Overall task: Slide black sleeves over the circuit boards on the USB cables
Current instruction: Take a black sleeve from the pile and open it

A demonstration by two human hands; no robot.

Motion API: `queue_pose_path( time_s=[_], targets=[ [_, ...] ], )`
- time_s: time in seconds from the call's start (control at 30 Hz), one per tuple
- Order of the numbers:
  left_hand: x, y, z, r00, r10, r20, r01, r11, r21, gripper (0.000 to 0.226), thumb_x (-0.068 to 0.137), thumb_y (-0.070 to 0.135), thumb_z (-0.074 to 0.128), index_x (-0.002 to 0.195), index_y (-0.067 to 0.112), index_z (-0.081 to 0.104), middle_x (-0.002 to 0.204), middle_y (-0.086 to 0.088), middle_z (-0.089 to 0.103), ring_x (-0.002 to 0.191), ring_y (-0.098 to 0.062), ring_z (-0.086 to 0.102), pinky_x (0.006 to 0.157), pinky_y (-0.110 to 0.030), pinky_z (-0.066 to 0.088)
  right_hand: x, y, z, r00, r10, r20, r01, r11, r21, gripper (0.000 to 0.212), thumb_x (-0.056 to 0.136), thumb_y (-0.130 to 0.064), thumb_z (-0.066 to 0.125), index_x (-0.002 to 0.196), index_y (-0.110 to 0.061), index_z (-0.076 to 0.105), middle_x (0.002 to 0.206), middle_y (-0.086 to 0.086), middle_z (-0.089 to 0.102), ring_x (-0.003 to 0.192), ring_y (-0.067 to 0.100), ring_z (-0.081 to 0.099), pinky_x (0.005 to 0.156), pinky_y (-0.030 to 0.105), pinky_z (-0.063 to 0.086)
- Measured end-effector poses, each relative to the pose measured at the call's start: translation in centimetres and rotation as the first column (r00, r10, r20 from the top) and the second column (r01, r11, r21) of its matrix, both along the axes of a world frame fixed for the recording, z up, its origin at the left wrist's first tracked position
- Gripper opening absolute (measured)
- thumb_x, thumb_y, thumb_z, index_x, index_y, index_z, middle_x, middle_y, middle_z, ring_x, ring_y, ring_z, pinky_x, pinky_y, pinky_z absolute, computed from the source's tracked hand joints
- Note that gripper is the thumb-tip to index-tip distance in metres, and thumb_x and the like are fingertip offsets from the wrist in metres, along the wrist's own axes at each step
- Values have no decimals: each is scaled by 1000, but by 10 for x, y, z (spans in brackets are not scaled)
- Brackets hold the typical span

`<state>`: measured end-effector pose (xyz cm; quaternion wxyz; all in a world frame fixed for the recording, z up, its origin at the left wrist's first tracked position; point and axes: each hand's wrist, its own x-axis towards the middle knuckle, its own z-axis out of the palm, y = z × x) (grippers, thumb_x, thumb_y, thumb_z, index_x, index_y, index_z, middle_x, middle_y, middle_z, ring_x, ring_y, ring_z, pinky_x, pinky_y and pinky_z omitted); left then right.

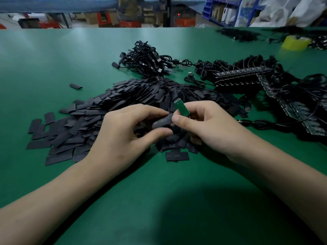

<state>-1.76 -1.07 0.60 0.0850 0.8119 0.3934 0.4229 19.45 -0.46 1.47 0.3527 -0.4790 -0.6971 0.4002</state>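
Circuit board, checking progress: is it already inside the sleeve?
No, the green circuit board sits bare in the right hand, outside the sleeve.

I sit at a wide green bench (53, 59) with soft glare on it. Beyond its far edge I see a blue-covered table (53, 4), red stools (130, 23), cardboard boxes (91, 19), blue shelving (221, 23) and white bags (283, 11).

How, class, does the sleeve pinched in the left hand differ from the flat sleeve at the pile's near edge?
The left hand holds the pinched sleeve above the green mat; the flat sleeve lies on it. The pinched sleeve bulges into a rounded tube; the flat sleeve is a pressed rectangle. The pinched sleeve sits beside the circuit board in the right hand; the flat sleeve touches none. Both are black.
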Motion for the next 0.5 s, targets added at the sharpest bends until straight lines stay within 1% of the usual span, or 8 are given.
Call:
queue_pose_path(
  time_s=[0.1, 0.13, 0.2, 0.27, 0.33, 0.4, 0.43, 0.5],
  targets=[
    [-3, 1, 0, 999, 17, -37, -15, 998, 55, 27, 85, 32, 82, 106, 15, 79, 95, 9, 73, 83, 4, 62, 79, -10, 45, 0, -3, 0, 999, 33, 5, -33, 999, 5, 23, 100, -36, 63, 88, -19, 73, 69, -6, 58, 58, 7, 45, 58, 29, 36],
    [-3, 1, 1, 1000, 24, -14, -24, 999, 38, 26, 85, 31, 82, 106, 15, 80, 94, 11, 73, 82, 6, 62, 78, -10, 45, 1, -3, 1, 1000, 28, 5, -29, 1000, 7, 31, 99, -44, 59, 90, -18, 74, 69, -7, 56, 59, 7, 46, 60, 30, 37],
    [-5, 1, 1, 998, 38, 47, -38, 999, -8, 26, 82, 31, 81, 104, 18, 80, 92, 17, 71, 79, 9, 61, 76, -9, 43, 4, 0, 4, 999, -15, -50, 13, 999, -48, 47, 96, -56, 48, 92, -20, 78, 69, -7, 50, 64, 14, 46, 65, 36, 37],
    [-6, 1, 2, 994, 57, 89, -54, 998, -46, 25, 80, 32, 82, 103, 23, 80, 89, 21, 70, 76, 5, 62, 73, -11, 44, 8, 3, 9, 992, -34, -122, 22, 995, -98, 50, 97, -54, 40, 91, -25, 81, 69, -8, 50, 67, 19, 45, 65, 35, 37],
    [-6, 0, 1, 990, 63, 125, -54, 996, -72, 24, 79, 32, 82, 103, 26, 79, 87, 21, 71, 73, 0, 63, 72, -13, 46, 12, 2, 12, 999, -25, -47, 24, 1000, -18, 41, 97, -48, 43, 87, -30, 78, 69, -4, 54, 64, 18, 46, 61, 32, 40],
    [-6, 1, 1, 984, 63, 164, -50, 995, -82, 23, 79, 31, 83, 102, 28, 78, 87, 19, 73, 72, -4, 65, 71, -15, 49, 13, -1, 12, 995, 0, 102, -10, 996, 90, 30, 97, -46, 47, 87, -34, 72, 74, 5, 64, 68, 28, 54, 67, 46, 47],
    [-7, 1, 1, 980, 65, 186, -49, 995, -88, 22, 79, 30, 83, 101, 29, 78, 87, 17, 74, 71, -6, 66, 71, -16, 50, 12, -2, 12, 988, 10, 156, -29, 993, 119, 27, 98, -46, 49, 86, -34, 70, 75, 3, 67, 72, 29, 59, 72, 50, 50],
    [-7, 1, 1, 972, 70, 224, -48, 994, -102, 21, 80, 32, 82, 100, 29, 78, 87, 16, 75, 72, -8, 69, 71, -17, 52, 11, -4, 10, 982, 21, 189, -47, 989, 137, 27, 99, -44, 50, 84, -32, 69, 70, -3, 68, 69, 23, 63, 74, 47, 52]
  ],
)
